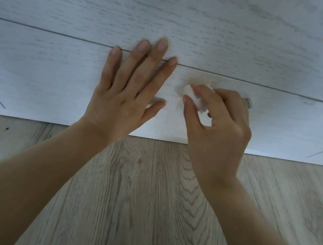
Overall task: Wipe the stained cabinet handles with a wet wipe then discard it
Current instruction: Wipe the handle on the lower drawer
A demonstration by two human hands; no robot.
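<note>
Pale wooden cabinet fronts were seen above a wood floor. One left hand was laid flat on the cabinet, fingers straight. Just beside it, a white wipe was pinched by the right hand and pressed against a handle, mostly hidden.

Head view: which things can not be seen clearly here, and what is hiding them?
- Cabinet handle: mostly behind the right hand; only one metal end shows, so stains cannot be judged.
- Wet wipe: bunched in the fingers, partly covered and blurred.
- Left hand: fingertips motion-blurred on the cabinet front.
- Bin: none in frame.
</note>
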